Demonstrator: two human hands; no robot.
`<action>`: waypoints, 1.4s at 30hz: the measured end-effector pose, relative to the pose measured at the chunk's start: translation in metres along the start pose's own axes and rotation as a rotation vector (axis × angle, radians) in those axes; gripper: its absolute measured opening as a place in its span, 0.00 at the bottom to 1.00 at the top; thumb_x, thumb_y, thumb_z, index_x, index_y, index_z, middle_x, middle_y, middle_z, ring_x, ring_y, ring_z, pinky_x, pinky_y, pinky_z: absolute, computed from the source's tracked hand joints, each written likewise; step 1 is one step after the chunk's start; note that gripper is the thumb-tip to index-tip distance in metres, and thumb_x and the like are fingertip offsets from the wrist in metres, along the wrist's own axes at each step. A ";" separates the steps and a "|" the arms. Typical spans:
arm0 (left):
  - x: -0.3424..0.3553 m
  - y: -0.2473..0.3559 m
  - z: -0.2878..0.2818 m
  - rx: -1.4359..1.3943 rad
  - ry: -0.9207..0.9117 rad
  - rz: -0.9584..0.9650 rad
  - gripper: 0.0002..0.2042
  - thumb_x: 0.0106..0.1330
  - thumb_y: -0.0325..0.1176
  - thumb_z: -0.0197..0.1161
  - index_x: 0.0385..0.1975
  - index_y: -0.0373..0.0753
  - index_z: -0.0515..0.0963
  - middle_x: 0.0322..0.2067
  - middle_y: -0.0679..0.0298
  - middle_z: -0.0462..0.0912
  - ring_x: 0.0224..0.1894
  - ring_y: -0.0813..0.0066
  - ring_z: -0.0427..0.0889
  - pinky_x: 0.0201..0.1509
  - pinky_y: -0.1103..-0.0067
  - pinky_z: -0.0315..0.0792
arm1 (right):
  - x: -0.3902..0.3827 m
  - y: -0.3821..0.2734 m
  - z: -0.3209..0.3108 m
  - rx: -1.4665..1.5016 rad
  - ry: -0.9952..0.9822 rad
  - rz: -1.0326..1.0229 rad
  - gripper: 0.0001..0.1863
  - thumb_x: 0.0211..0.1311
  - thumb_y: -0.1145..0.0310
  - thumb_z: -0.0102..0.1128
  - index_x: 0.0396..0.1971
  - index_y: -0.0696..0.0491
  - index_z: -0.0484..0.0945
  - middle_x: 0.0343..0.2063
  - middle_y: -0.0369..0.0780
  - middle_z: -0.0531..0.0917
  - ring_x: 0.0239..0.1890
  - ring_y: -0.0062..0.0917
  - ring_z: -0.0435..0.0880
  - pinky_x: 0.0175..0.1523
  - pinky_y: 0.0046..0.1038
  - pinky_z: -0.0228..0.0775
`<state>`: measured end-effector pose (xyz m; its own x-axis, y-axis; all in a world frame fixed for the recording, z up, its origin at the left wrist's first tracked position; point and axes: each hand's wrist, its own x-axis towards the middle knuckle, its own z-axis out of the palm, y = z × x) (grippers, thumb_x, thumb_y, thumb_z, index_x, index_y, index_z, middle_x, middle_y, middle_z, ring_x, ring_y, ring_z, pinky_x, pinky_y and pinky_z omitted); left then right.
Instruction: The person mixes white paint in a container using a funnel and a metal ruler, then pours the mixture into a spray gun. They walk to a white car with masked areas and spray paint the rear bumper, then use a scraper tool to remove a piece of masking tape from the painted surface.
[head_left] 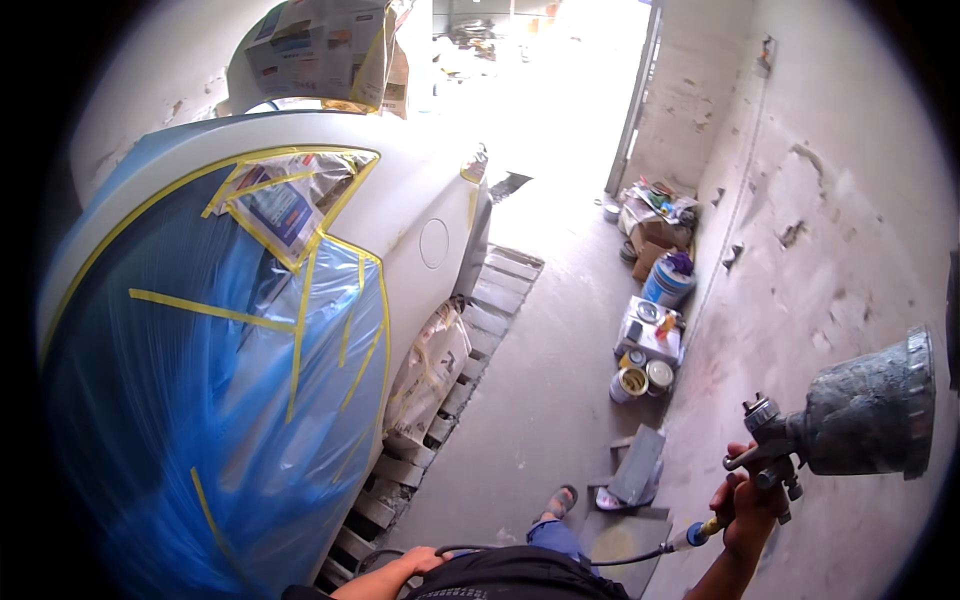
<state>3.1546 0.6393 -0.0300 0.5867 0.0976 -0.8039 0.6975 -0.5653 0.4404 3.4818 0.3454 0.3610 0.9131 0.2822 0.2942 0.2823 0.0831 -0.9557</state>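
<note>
My right hand [748, 520] is closed around the handle of a paint spray gun [768, 440], held up at the right near the wall. A grey, paint-stained cup [868, 408] sits on the gun and tilts to the right. From the handle's base, a brass and blue fitting leads into a dark air hose [640, 558]. That hose runs across in front of my waist to my left hand [426, 560], whose fingers are closed on it at the lower edge. Left of me stands a white car body [415, 190], partly covered by blue masking film [230, 400] edged with yellow tape.
Paint cans [629, 384] and a white box [650, 330] line the wall's foot, with a blue-white bucket [668, 280] and cardboard boxes [655, 240] beyond. A grey step-like object [638, 465] is near my foot. A floor grating [500, 290] runs beside the car. Bright light fills the doorway.
</note>
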 end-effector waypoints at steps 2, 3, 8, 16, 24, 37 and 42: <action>0.030 0.026 -0.014 0.002 -0.022 -0.049 0.33 0.62 0.62 0.37 0.47 0.41 0.76 0.47 0.47 0.76 0.53 0.50 0.73 0.53 0.65 0.67 | 0.049 0.027 -0.001 0.025 -0.076 0.032 0.29 0.57 0.52 0.62 0.49 0.60 0.69 0.47 0.45 0.76 0.19 0.16 0.73 0.23 0.17 0.63; 0.045 0.043 -0.022 0.005 -0.049 -0.088 0.33 0.62 0.62 0.37 0.47 0.40 0.77 0.47 0.47 0.77 0.53 0.50 0.73 0.53 0.64 0.67 | 0.078 0.039 -0.003 0.032 -0.106 0.045 0.30 0.57 0.52 0.62 0.50 0.60 0.68 0.46 0.45 0.76 0.18 0.16 0.73 0.22 0.17 0.63; 0.101 0.130 -0.073 0.017 0.024 -0.165 0.34 0.62 0.63 0.38 0.46 0.38 0.77 0.47 0.49 0.77 0.52 0.51 0.74 0.54 0.64 0.68 | 0.212 0.069 -0.012 0.031 -0.226 0.118 0.28 0.57 0.56 0.62 0.48 0.63 0.70 0.37 0.42 0.79 0.17 0.16 0.74 0.21 0.18 0.63; 0.141 0.211 -0.141 -0.083 0.078 -0.313 0.33 0.61 0.64 0.42 0.46 0.39 0.78 0.48 0.50 0.77 0.53 0.52 0.74 0.55 0.65 0.68 | 0.354 0.099 0.009 0.105 -0.386 0.174 0.21 0.56 0.63 0.59 0.45 0.63 0.74 0.38 0.42 0.79 0.19 0.17 0.75 0.23 0.20 0.66; 0.211 0.218 -0.183 -0.203 0.135 -0.323 0.34 0.62 0.63 0.40 0.47 0.38 0.77 0.49 0.51 0.77 0.54 0.53 0.73 0.56 0.64 0.67 | 0.436 0.137 0.061 -0.055 -0.546 0.289 0.19 0.58 0.66 0.57 0.49 0.58 0.75 0.21 0.35 0.79 0.22 0.12 0.73 0.27 0.16 0.62; 0.223 0.268 -0.218 -0.380 0.090 -0.470 0.31 0.61 0.60 0.44 0.49 0.39 0.76 0.53 0.53 0.74 0.56 0.54 0.72 0.57 0.62 0.67 | 0.534 0.262 0.130 -0.744 -0.904 -0.511 0.09 0.52 0.67 0.61 0.35 0.48 0.79 0.22 0.33 0.80 0.22 0.20 0.78 0.26 0.27 0.65; 0.234 0.329 -0.221 -0.594 0.190 -0.615 0.25 0.60 0.53 0.49 0.46 0.39 0.78 0.49 0.53 0.77 0.53 0.54 0.75 0.55 0.62 0.69 | 0.563 0.294 0.181 -0.388 -1.143 -0.066 0.09 0.52 0.77 0.59 0.36 0.58 0.79 0.17 0.34 0.76 0.16 0.15 0.72 0.21 0.20 0.62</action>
<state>3.6121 0.6576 0.0153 0.0578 0.4099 -0.9103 0.9806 0.1479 0.1288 4.0253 0.7018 0.2448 0.1620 0.9866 -0.0181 0.5670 -0.1081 -0.8166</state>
